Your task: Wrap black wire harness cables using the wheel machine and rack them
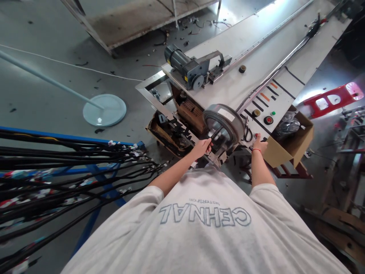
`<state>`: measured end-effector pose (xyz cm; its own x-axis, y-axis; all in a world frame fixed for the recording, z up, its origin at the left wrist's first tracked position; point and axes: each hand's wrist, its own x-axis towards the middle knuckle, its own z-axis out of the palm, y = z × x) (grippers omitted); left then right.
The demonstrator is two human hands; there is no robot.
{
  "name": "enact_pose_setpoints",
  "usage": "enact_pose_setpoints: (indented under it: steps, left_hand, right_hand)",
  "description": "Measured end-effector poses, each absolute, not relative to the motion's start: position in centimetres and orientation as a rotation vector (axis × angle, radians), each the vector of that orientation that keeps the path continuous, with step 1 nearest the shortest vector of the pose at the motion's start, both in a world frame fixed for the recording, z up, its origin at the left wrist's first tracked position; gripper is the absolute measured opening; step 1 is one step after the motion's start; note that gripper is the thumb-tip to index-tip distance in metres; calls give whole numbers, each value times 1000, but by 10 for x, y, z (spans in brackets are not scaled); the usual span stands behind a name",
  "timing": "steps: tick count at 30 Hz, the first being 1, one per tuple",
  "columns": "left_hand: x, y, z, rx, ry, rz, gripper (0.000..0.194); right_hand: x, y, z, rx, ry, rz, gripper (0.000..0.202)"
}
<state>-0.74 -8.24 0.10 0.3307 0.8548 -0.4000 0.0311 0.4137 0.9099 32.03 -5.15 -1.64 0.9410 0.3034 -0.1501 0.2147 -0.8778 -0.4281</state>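
Observation:
My left hand is closed on a dark cable at the front of a taping machine. The cable passes through the middle of the machine's round wheel head, whose inside looks blurred. On the panel's front edge, my right hand has a digit stretched out at a small red button; nothing shows in its grasp, and its other fingers are partly hidden. Black-handled scissors lie between the wheel head and this hand. Beyond the wheel, a long dark cable bundle runs along the white tabletop.
A motor sits on the tabletop's left side. Tape rolls, tape strips and a red push button are on the top. An open carton stands right. Black harnesses hang on a blue rack at left.

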Motion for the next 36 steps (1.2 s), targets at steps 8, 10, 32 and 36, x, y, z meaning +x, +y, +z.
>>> enact_pose_setpoints:
  steps: [8, 10, 32, 36]
  left_hand:
    - [-15, -93, -19, 994, 1028, 625, 49]
    - [-29, -104, -22, 1106, 1039, 589, 48]
    - [-18, -88, 4, 950, 1088, 600, 48]
    - [-15, -80, 5, 531, 952, 444, 47]
  right_hand:
    - [322, -51, -19, -2701, -373, 278, 62]
    - [322, -50, -20, -2716, -390, 285, 62]
    - [327, -50, -16, -2626, -409, 380, 64]
    - [321, -31, 10, -2536, -688, 155, 58]
